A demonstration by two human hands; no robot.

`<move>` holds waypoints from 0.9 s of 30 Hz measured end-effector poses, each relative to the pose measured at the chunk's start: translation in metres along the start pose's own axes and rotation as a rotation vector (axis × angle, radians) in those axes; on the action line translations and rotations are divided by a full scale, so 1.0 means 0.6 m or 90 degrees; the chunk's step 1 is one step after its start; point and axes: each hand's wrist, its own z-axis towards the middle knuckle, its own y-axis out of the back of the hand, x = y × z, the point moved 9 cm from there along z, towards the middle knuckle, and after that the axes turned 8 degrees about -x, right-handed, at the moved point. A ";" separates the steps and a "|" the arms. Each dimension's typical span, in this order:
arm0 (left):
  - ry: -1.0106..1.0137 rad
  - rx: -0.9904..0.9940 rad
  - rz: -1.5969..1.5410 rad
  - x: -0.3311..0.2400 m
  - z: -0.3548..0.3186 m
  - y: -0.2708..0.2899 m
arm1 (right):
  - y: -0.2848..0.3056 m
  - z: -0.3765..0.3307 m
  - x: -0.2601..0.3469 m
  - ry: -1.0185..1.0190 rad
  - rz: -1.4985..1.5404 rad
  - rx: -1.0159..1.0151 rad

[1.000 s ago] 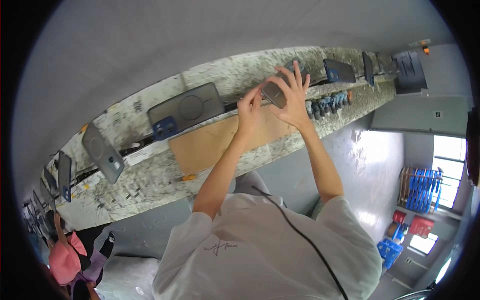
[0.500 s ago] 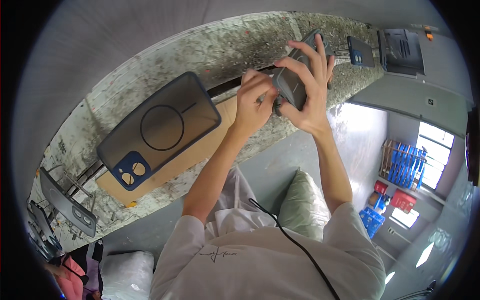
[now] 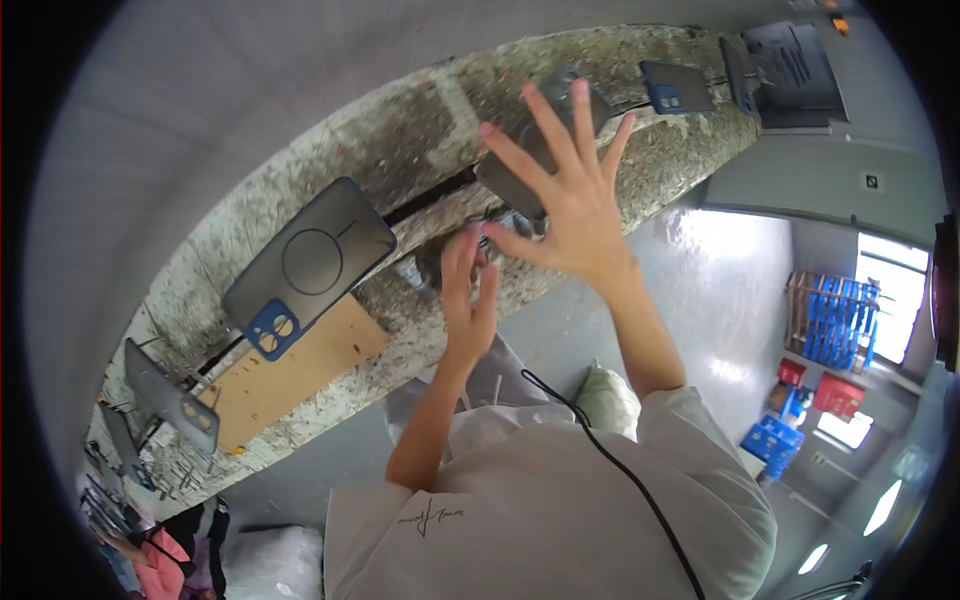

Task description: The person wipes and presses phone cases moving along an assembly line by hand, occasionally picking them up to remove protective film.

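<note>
Tabletop [image 3: 400,140]: rough, paint-speckled grey surface, matt, crusted with flecks. Phone case [image 3: 308,265]: dark grey plastic, smooth, matt, with a blue camera surround of the same finish. Second phone case [image 3: 520,175] behind the right hand [image 3: 565,215]: dark grey, smooth, matt plastic. Board [image 3: 290,375] at the tabletop's near edge: plain brown, flat, matt, like cardboard or fibreboard. Shirt [image 3: 540,510]: pale grey cloth, soft, creased. Floor [image 3: 720,290]: grey, smooth, glossy with reflected light.

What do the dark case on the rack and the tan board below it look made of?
The dark grey phone case looks like matte plastic or silicone: smooth, even, dull sheen, with a blue camera surround. The tan board looks like cardboard or fibreboard: flat, uniform brown, no gloss. Neither is certain from here.
</note>
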 end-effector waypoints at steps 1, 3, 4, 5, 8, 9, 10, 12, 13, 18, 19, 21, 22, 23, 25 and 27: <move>-0.055 0.011 0.038 -0.041 -0.042 0.003 | 0.031 -0.012 -0.005 -0.003 0.002 -0.019; -0.212 0.042 0.061 -0.123 -0.076 0.003 | 0.100 -0.060 0.006 0.022 0.138 -0.075; -0.311 0.060 0.048 -0.180 -0.074 0.015 | 0.125 -0.090 0.014 0.025 0.222 -0.102; -0.379 0.024 0.180 -0.247 -0.038 0.015 | 0.150 -0.127 0.026 0.030 0.303 -0.126; -0.503 -0.079 0.699 -0.374 0.102 -0.085 | 0.183 -0.227 0.036 -0.015 0.380 -0.164; -0.505 -0.063 0.763 -0.334 0.138 -0.111 | 0.184 -0.253 0.029 -0.071 0.414 -0.145; -0.503 -0.054 0.834 -0.294 0.164 -0.125 | 0.184 -0.270 0.021 -0.121 0.455 -0.125; -0.465 -0.011 0.842 -0.292 0.189 -0.184 | 0.209 -0.300 0.006 -0.113 0.448 -0.107; -0.414 0.038 0.848 -0.286 0.187 -0.208 | 0.216 -0.315 0.003 -0.111 0.443 -0.079; -0.563 0.009 0.632 -0.372 0.064 -0.270 | 0.248 -0.292 -0.052 -0.114 0.439 -0.132; -0.572 0.013 0.542 -0.389 0.016 -0.250 | 0.247 -0.268 -0.055 -0.102 0.438 -0.142; -0.509 0.025 0.422 -0.374 -0.067 -0.178 | 0.228 -0.185 -0.037 -0.064 0.388 -0.166; -0.338 -0.013 0.314 -0.333 -0.095 -0.122 | 0.225 -0.143 -0.009 -0.003 0.377 -0.217; -0.169 -0.043 0.202 -0.281 -0.126 -0.070 | 0.226 -0.106 0.023 0.055 0.360 -0.269; -0.233 -0.116 0.307 -0.265 -0.205 0.033 | 0.198 -0.050 0.087 0.087 0.292 -0.238; -0.207 -0.198 0.348 -0.256 -0.274 0.149 | 0.158 -0.014 0.172 0.111 0.228 -0.231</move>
